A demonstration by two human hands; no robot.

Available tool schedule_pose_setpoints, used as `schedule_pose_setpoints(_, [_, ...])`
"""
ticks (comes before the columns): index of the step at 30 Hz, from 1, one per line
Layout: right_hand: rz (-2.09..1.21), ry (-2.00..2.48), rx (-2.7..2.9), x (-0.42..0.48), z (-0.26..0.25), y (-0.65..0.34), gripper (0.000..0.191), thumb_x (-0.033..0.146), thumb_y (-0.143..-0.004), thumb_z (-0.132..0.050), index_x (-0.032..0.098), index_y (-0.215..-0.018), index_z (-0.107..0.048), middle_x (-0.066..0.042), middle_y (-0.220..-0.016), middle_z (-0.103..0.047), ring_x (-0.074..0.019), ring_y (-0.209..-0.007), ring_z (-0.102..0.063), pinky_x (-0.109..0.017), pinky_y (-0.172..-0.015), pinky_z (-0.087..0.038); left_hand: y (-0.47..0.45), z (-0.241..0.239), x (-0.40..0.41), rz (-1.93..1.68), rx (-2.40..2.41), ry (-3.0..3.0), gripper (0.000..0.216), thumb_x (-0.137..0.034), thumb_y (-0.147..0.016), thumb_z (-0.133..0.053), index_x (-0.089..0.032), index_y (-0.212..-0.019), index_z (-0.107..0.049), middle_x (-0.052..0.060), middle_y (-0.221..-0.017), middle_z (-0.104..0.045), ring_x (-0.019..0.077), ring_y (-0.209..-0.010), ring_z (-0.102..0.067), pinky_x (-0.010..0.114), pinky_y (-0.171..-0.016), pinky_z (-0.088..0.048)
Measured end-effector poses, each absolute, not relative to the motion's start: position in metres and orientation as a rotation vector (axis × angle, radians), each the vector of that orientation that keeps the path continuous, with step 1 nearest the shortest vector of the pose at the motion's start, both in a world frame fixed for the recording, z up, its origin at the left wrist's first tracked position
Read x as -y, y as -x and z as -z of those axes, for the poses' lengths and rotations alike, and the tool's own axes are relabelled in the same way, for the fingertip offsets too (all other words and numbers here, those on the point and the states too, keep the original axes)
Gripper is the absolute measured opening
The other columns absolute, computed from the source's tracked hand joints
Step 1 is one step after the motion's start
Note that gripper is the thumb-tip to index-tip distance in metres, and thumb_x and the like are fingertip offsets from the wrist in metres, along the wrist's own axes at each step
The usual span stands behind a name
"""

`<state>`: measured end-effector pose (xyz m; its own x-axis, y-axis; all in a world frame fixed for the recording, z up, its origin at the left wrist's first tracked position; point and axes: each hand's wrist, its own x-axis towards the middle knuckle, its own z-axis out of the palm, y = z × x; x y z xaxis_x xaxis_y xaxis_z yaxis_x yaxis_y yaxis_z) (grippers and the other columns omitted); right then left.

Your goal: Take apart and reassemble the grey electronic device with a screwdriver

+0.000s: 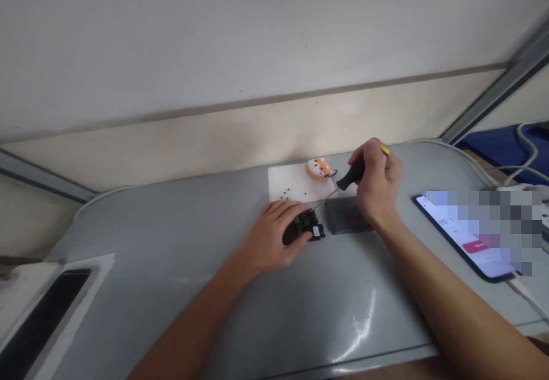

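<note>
A small black device with an exposed green circuit board (305, 224) lies on the grey table, and my left hand (277, 234) is closed around its left side. My right hand (377, 179) grips a screwdriver (350, 175) by its dark handle, which has a yellow end. The screwdriver's thin shaft slants down to the left, and its tip meets the upper edge of the device. Whether the tip sits in a screw is too small to tell. Partly behind my right wrist lies a dark grey flat box (347, 217).
Several tiny dark screws (285, 194) lie on a white paper (278, 179) behind the device, beside an orange and white animal-face case (319, 168). A lit phone (463, 231) with a cable lies at right. At left is a black flat object (51, 311) on white sheets.
</note>
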<state>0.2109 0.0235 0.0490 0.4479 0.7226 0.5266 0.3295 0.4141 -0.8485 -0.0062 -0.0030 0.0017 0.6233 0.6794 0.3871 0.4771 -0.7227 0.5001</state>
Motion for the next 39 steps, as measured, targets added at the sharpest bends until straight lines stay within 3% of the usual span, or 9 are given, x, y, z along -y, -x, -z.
schedule_pose_setpoints(3, [-0.347, 1.195, 1.149, -0.019, -0.052, -0.207, 0.051, 0.054, -0.104, -0.042, 0.024, -0.064, -0.053, 0.001, -0.051, -0.045, -0.0135, -0.043, -0.046, -0.028, -0.041, -0.034, 0.005, -0.003, 0.003, -0.98, -0.93, -2.493, 0.019, -0.024, -0.097, -0.062, -0.021, -0.116, -0.066, 0.008, -0.117, -0.073, 0.0231, -0.11, -0.067, 0.044, -0.102, -0.05])
schedule_pose_setpoints(7, [-0.366, 1.202, 1.153, -0.015, -0.052, -0.204, 0.051, 0.053, -0.104, -0.043, 0.024, -0.064, -0.054, 0.001, -0.052, -0.046, -0.0136, -0.043, -0.046, -0.028, -0.039, -0.032, 0.004, -0.003, 0.003, -1.11, -0.924, -2.51, 0.009, -0.022, -0.095, -0.065, -0.022, -0.104, -0.069, 0.006, -0.103, -0.074, 0.0208, -0.097, -0.069, 0.041, -0.093, -0.051])
schedule_pose_setpoints(19, [-0.359, 1.203, 1.166, -0.017, -0.051, -0.204, 0.054, 0.057, -0.104, -0.04, 0.023, -0.065, -0.053, 0.002, -0.051, -0.046, -0.0125, -0.042, -0.046, -0.027, -0.041, -0.033, 0.002, -0.001, 0.001, -1.237, -0.879, -2.573, 0.004, -0.02, -0.096, -0.068, -0.022, -0.095, -0.071, 0.003, -0.093, -0.074, 0.0165, -0.084, -0.069, 0.036, -0.084, -0.052])
schedule_pose_setpoints(39, [-0.455, 1.155, 1.104, -0.022, -0.041, -0.204, 0.049, 0.053, -0.103, -0.044, 0.024, -0.064, -0.052, 0.001, -0.054, -0.049, -0.0137, -0.044, -0.046, -0.028, -0.04, -0.035, 0.003, 0.004, 0.0, -1.282, -0.959, -2.588, 0.006, -0.021, -0.095, -0.067, -0.023, -0.091, -0.071, 0.003, -0.091, -0.073, 0.0169, -0.084, -0.068, 0.036, -0.083, -0.052])
